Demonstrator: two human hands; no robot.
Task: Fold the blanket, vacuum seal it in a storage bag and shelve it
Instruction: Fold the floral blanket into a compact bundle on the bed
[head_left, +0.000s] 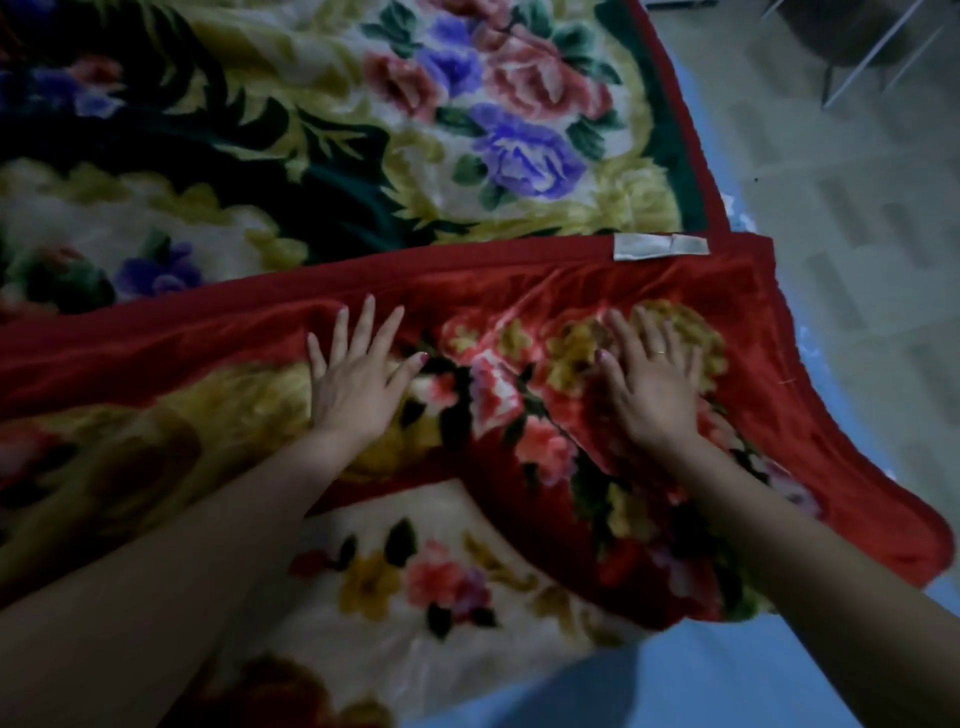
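Observation:
A thick floral blanket lies spread across most of the view, cream and dark green with pink and purple roses. Its near part is folded over, showing a red side with a white label at the fold's edge. My left hand lies flat on the red fold with fingers spread. To its right, my right hand also presses flat on the fold, fingers apart, a ring on one finger. Neither hand grips the cloth.
A light blue sheet or mat shows beneath the blanket at the bottom and along the right edge. Grey tiled floor lies to the right. White metal legs of some furniture stand at the top right.

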